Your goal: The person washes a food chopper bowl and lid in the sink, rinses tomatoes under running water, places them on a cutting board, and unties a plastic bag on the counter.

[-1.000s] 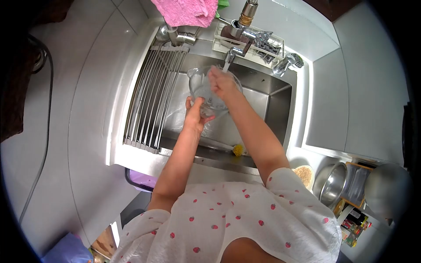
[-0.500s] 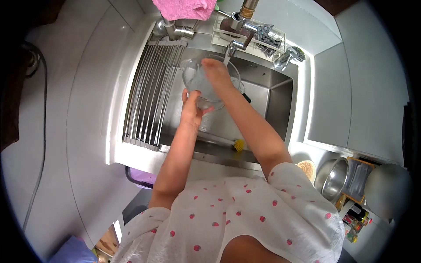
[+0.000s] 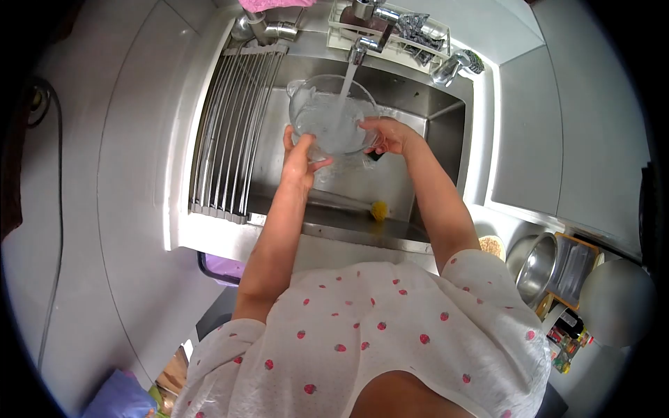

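A clear glass bowl [image 3: 317,115] is held over the steel sink [image 3: 268,171], with water in it. From the faucet [image 3: 364,47], a stream of water runs into the bowl. My left hand [image 3: 300,159] grips the bowl's lower left rim, thumb on the inside edge. My right hand [image 3: 390,135] is closed around the lower right rim. Beneath my right hand a small dark object [image 3: 375,156] partly shows in the sink; the rest is hidden.
A roll-up metal rack [image 3: 233,132] covers the sink's left side. Near the sink's front wall lies a yellow brush head [image 3: 378,210]. Behind stands a white caddy [image 3: 338,38]. A steel bowl [image 3: 533,265] sits at the right, and a pink cloth [image 3: 268,4] hangs at the top.
My right hand has moved from inside the bowl to its right rim and taken hold. The water stream now falls visibly into the bowl. The view has shifted slightly.
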The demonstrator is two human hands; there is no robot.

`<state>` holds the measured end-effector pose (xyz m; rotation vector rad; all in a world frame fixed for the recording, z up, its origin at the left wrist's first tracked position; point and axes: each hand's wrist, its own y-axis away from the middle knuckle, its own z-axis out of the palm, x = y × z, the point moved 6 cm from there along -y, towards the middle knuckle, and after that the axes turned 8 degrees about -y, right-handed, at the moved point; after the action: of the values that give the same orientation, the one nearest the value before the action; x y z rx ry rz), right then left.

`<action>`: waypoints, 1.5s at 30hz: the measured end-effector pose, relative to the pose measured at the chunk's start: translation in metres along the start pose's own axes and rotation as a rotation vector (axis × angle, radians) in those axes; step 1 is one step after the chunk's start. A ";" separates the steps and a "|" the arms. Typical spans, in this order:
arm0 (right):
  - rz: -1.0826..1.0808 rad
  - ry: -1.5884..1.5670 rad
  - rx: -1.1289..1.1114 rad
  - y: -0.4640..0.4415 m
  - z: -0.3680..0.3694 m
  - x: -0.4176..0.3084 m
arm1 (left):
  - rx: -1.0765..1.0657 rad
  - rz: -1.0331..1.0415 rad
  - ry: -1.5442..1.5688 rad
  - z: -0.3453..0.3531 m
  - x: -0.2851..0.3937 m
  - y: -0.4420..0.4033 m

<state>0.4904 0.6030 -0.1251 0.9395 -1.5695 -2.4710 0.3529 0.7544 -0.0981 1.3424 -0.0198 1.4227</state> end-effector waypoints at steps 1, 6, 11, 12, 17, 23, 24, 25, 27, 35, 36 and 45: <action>-0.062 0.049 -0.015 -0.001 0.001 0.001 | 0.002 0.011 -0.007 -0.003 -0.004 0.000; -0.251 0.059 0.087 0.018 0.014 0.000 | -0.215 0.004 0.138 -0.008 -0.019 -0.010; -0.865 0.662 0.474 0.038 0.025 -0.013 | -0.178 -0.013 0.158 -0.004 -0.030 -0.014; -0.864 0.661 0.475 0.045 0.032 -0.011 | -0.156 -0.048 0.228 -0.008 -0.042 -0.023; -1.159 0.864 0.633 0.107 0.069 -0.005 | -0.072 -0.010 0.212 -0.011 -0.062 -0.034; -1.317 1.026 0.556 0.132 0.084 0.000 | -0.056 -0.200 0.230 0.003 -0.060 -0.027; -1.316 1.026 0.557 0.133 0.084 0.001 | -0.103 -0.239 0.131 0.006 -0.051 -0.020; -1.371 1.044 0.554 0.138 0.087 0.000 | -0.149 -0.277 0.033 0.008 -0.048 -0.016; -1.427 1.062 0.550 0.140 0.090 0.002 | -0.148 -0.212 0.110 0.004 -0.054 -0.030; -1.276 0.748 0.644 0.092 0.072 -0.002 | -0.136 0.065 0.161 -0.020 -0.028 -0.008; -1.275 0.750 0.636 0.082 0.066 -0.005 | -0.171 0.039 0.175 -0.019 -0.023 -0.006; -0.395 -0.081 0.340 0.034 0.032 0.022 | -0.316 -0.051 0.073 -0.022 -0.020 -0.016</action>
<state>0.4473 0.6045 -0.0973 1.3276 -2.0533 -2.5548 0.3433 0.7616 -0.1292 1.0242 -0.1548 1.3600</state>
